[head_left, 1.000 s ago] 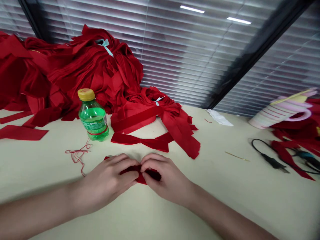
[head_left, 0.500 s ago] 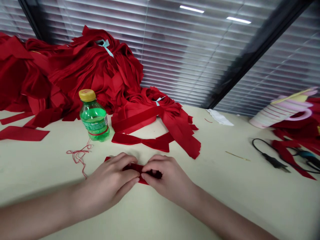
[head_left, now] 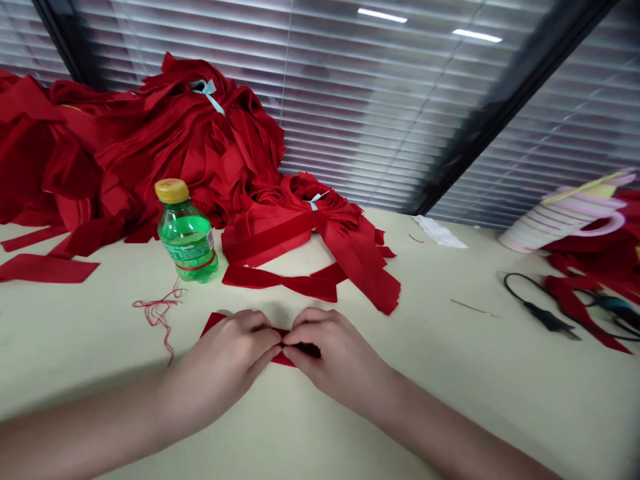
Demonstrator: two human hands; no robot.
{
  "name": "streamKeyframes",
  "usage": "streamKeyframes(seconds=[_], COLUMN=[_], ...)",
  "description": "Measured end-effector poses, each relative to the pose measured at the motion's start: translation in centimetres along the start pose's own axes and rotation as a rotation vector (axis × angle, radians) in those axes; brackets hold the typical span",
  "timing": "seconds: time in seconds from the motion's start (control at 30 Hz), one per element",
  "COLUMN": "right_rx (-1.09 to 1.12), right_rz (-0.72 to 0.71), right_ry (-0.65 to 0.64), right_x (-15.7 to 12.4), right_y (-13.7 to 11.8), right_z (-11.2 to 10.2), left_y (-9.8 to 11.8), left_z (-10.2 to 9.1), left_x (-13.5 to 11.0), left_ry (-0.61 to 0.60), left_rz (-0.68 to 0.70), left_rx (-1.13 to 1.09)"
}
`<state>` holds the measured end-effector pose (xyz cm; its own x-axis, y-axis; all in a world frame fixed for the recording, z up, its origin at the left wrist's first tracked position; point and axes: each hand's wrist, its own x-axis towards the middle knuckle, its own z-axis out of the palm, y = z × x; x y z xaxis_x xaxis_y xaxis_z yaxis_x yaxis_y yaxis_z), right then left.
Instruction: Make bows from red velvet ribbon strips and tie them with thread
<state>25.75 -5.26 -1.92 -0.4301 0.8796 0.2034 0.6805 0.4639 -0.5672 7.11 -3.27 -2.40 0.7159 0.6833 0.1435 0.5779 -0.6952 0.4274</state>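
Green Sprite bottle (head_left: 187, 233), liquid inside

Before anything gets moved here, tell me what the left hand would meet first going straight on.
The right hand, fingertips nearly touching the left hand across the red fabric strip; depth is hard to judge from here.
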Motion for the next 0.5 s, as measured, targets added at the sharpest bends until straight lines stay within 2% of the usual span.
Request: streamKeyframes(seconds=[0.3,0.5], right_rx=[0.061,0.11], right_rz=[0.098,0.101], right_ry=[0.081,0.044], right_x=[-0.1,-0.4], right_y=[-0.29,-0.11], right_z=[0.18,0.1], left_y=[-0.93,-0.7], left_z=[-0.91,-0.47], left_x=[0.84,0.75], left_ry=[-0.014,-0.022], left_rz=[0.108,0.098], left_rx=[-0.126,-0.036])
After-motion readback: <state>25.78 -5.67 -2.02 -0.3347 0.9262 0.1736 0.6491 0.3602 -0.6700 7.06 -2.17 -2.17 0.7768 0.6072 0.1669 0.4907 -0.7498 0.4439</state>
